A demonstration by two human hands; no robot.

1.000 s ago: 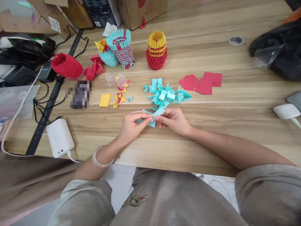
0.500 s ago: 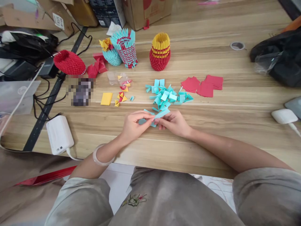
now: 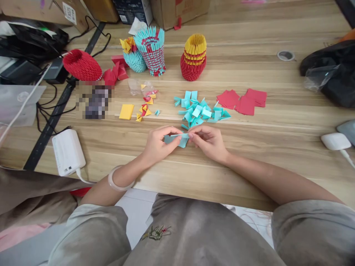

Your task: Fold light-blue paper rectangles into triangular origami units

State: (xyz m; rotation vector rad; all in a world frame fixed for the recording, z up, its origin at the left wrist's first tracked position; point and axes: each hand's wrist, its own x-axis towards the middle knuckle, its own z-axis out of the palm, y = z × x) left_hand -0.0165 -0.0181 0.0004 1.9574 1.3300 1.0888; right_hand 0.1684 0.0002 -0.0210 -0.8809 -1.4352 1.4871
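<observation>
Between the fingertips of my left hand (image 3: 162, 142) and my right hand (image 3: 209, 142) is a thin strip of light blue paper (image 3: 179, 135), seen nearly edge-on. Both hands pinch it, one at each end. Below it on the table lie light blue paper sheets (image 3: 181, 142), partly hidden by my left fingers. Just beyond my hands is a heap of folded blue paper pieces (image 3: 195, 111). Red paper squares (image 3: 245, 102) lie to its right. A yellow paper stack (image 3: 127, 111) and small red and yellow folded triangles (image 3: 144, 108) are on the left.
Farther back stand a blue and red paper vase (image 3: 152, 53), a red and yellow one (image 3: 193, 59), and a red one (image 3: 82, 65) on its side. A white power bank (image 3: 68, 152) with a cable sits at left. A black bag (image 3: 332, 72) lies at right.
The blue strip, tilted up toward the right before, is now nearly level and edge-on between both hands. My right fingers have shifted to its right end. The view has moved slightly.
</observation>
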